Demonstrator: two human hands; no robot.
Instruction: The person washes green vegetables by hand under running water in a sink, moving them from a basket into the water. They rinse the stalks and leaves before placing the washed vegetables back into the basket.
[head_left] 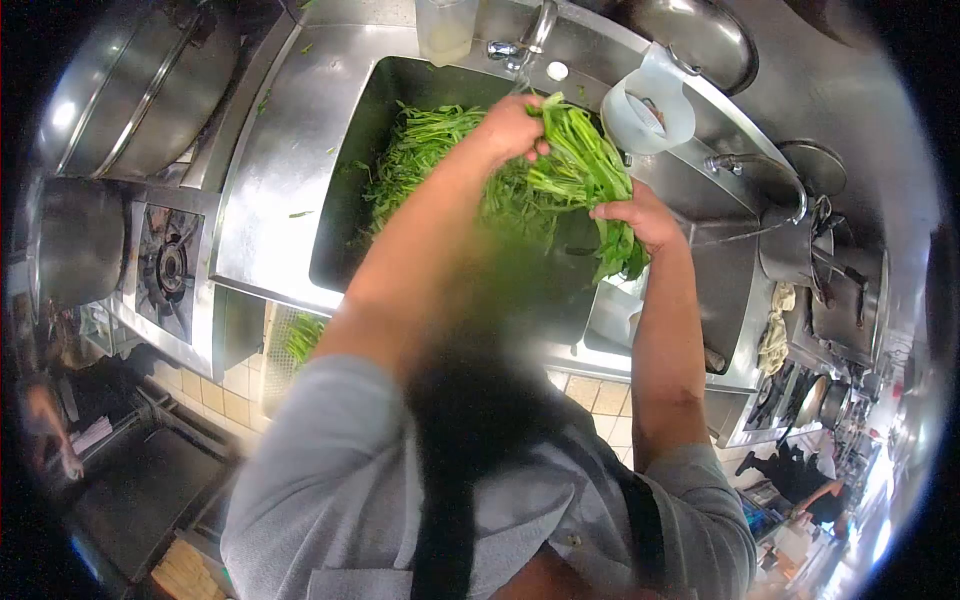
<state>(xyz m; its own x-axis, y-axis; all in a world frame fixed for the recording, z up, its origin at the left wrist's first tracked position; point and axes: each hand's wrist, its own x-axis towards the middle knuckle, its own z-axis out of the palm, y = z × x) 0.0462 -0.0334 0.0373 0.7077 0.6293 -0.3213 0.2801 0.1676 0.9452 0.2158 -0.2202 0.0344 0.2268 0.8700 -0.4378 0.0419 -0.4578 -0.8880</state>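
A bunch of long-stemmed leafy greens (pixel 585 165) is held between both hands above the sink basin. My left hand (pixel 515 128) is closed around its upper left end, just below the faucet (pixel 540 28). My right hand (pixel 648 216) grips the right side, thumb across the stems, with leaves hanging below. More cut greens (pixel 415 160) are heaped in the dark sink (pixel 335 235) beneath and to the left. My left forearm and a blurred dark shape hide part of the basin.
A white plastic scoop-like container (pixel 650 115) stands behind my right hand; a clear container (pixel 445 30) is at the back rim. A mesh basket (pixel 280 345) with greens sits below left. A gas burner (pixel 170 262) is at left. Other people appear at the far left and lower right.
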